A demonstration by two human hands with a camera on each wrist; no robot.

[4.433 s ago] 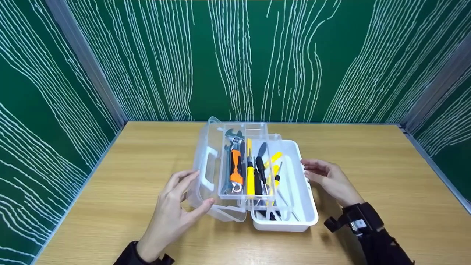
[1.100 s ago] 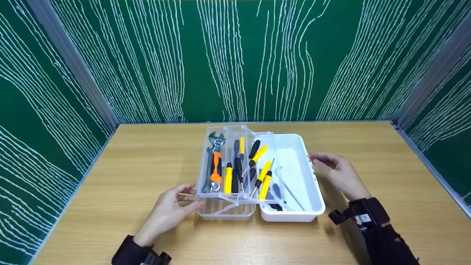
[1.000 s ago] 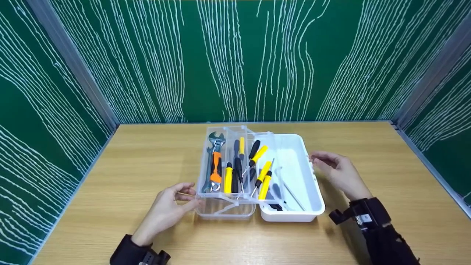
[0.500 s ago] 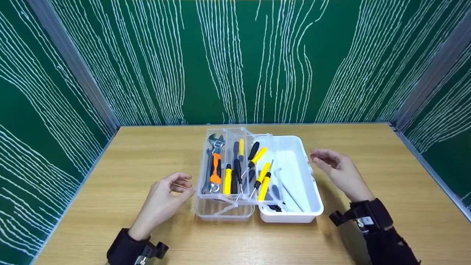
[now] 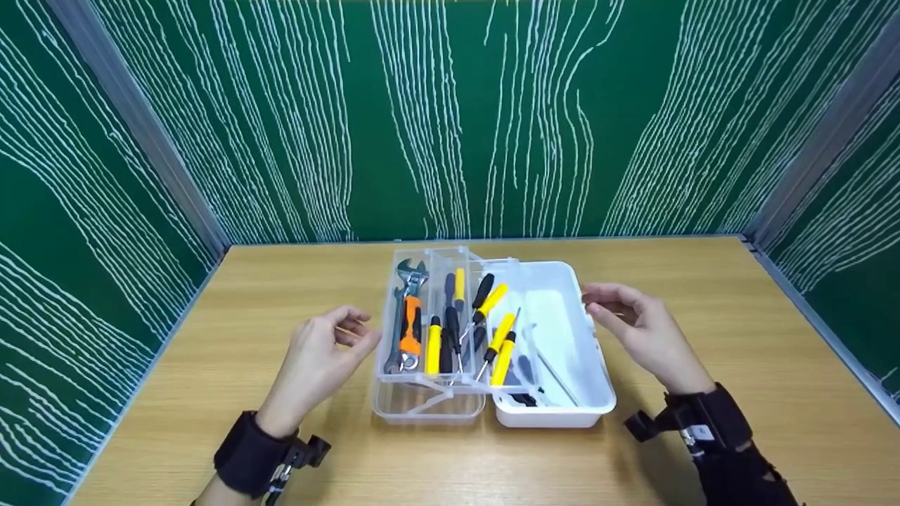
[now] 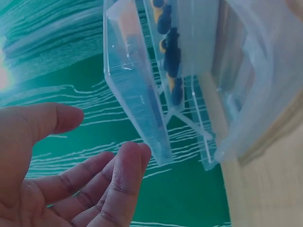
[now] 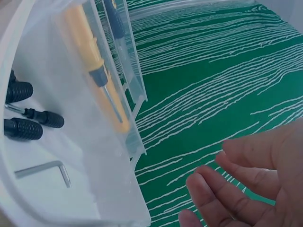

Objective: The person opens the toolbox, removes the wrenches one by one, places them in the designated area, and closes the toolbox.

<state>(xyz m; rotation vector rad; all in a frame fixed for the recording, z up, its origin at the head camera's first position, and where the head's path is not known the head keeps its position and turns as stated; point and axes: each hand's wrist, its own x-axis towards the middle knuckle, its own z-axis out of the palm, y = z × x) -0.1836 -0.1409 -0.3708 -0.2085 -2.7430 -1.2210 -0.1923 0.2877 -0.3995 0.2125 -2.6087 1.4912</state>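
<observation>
An open toolbox with a white base stands on the table, its clear lid folded down on the left. Clear trays fan out between them. The outer tray holds an adjustable wrench with an orange handle; several yellow and black screwdrivers lie further right. In the base, a hex key shows beside black handles. Beside the outer tray's left wall hovers my left hand, fingers loosely bent and holding nothing. My right hand is at the base's right rim, fingers relaxed, nothing gripped.
The wooden table extends around the toolbox on all sides. Green panels with white wavy lines rise behind and at both sides, joined by grey corner posts. Black straps with cameras sit on both wrists.
The lid, earlier held tilted up by my left hand, now lies folded out left with the trays spread. My left hand has let go and risen alongside the outer tray.
</observation>
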